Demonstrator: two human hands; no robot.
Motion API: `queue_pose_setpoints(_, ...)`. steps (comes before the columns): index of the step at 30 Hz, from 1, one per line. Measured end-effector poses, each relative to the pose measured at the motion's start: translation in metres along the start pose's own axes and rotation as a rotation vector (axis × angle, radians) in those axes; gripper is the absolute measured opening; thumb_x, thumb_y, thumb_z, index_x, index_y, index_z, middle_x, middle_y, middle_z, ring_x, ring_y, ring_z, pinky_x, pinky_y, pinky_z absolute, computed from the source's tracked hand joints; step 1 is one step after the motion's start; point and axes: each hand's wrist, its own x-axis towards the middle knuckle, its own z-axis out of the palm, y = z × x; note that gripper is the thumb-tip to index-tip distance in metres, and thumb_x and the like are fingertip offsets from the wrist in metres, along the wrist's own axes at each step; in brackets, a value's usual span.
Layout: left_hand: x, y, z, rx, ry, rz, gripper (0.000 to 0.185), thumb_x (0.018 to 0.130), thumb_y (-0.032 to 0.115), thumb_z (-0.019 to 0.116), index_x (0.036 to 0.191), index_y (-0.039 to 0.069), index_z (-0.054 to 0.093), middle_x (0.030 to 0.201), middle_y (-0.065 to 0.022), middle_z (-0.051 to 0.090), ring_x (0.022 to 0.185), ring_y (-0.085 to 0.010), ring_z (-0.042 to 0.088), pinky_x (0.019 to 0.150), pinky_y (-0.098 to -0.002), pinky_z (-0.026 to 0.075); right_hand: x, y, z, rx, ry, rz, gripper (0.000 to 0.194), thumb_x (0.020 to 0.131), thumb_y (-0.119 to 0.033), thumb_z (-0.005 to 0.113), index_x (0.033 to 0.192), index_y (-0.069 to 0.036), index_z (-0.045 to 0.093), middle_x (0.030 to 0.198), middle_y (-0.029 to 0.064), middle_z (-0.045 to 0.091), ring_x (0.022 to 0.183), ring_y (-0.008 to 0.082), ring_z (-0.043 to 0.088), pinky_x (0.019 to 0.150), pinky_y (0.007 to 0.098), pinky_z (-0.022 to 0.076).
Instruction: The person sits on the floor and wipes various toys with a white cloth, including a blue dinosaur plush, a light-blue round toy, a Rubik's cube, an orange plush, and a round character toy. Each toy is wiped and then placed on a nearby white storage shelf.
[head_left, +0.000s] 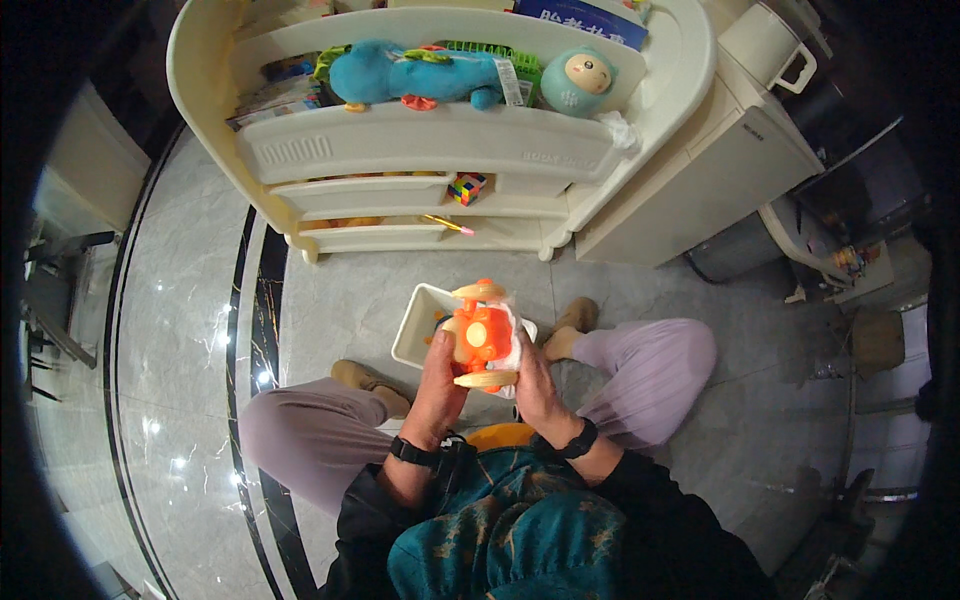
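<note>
An orange plastic toy (495, 330) with cream wheels at two opposite sides is held up between my two hands. My left hand (444, 371) grips its left side, the thumb lying along a pale rounded part. On the other side, my right hand (538, 382) presses a crumpled white cloth or wipe (514, 319) against the toy. The fingers of both hands are mostly hidden beneath it. Below the toy stands a white plastic bin (409, 330), partly covered by hands and toy; small orange and dark items show inside.
A cream toy shelf (427, 142) stands ahead, holding a blue plush toy (420, 75), a teal roly-poly doll (579, 81), a puzzle cube (466, 189) and a yellow-and-pink stick (450, 224). To its right is a grey-white cabinet (697, 195). My knees flank the bin.
</note>
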Motion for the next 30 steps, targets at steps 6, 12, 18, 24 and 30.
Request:
queue_pose_setpoints(6,0.000,-0.004,0.003,-0.131,0.084,-0.094,0.058,0.104,0.053,0.029,0.137,0.008,0.049,0.129,-0.0075,0.061,0.114,-0.0230,0.061,0.097,-0.0389,0.049,0.004,-0.004,-0.012,0.118,-0.207,0.194,0.059,0.108,-0.045,0.028,0.143,0.001,0.039,0.126,0.0144,0.056,0.115,0.0235,0.055,0.100,0.0311,0.0419)
queue_pose_setpoints(12,0.005,-0.003,-0.008,-0.117,0.102,0.007,0.059,0.104,0.054,0.027,0.134,0.008,0.051,0.127,-0.0073,0.061,0.115,-0.0235,0.060,0.102,-0.0388,0.046,-0.001,-0.020,-0.013,-0.009,-0.278,0.125,0.043,0.104,-0.027,0.047,0.136,0.000,0.050,0.132,0.0194,0.053,0.122,0.0320,0.053,0.104,0.0365,0.0409)
queue_pose_setpoints(18,0.010,-0.003,-0.017,-0.372,0.058,-0.233,0.061,0.100,0.060,0.035,0.129,0.011,0.056,0.121,-0.0050,0.065,0.105,-0.0201,0.064,0.087,-0.0351,0.055,0.003,-0.015,-0.007,-0.340,-0.118,-0.239,0.045,0.085,-0.002,0.068,0.128,0.001,0.057,0.131,0.0198,0.055,0.120,0.0385,0.056,0.097,0.0419,0.0484)
queue_pose_setpoints(24,0.005,-0.003,-0.011,-0.220,-0.055,-0.123,0.058,0.101,0.053,0.042,0.139,0.010,0.047,0.131,-0.0079,0.059,0.110,-0.0213,0.062,0.093,-0.0360,0.053,-0.004,0.008,0.000,-0.142,0.027,-0.073,0.033,0.096,-0.010,0.056,0.127,0.000,0.053,0.118,0.0151,0.060,0.106,0.0308,0.061,0.090,0.0386,0.0485)
queue_pose_setpoints(30,0.003,0.001,-0.007,0.146,-0.105,0.049,0.052,0.102,0.023,0.045,0.150,0.011,0.028,0.141,-0.0104,0.049,0.118,-0.0239,0.058,0.093,-0.0370,0.050,-0.011,0.044,-0.014,0.671,-0.184,0.462,0.039,0.104,-0.033,0.046,0.131,-0.005,0.053,0.119,0.0034,0.060,0.105,0.0127,0.059,0.092,0.0287,0.0470)
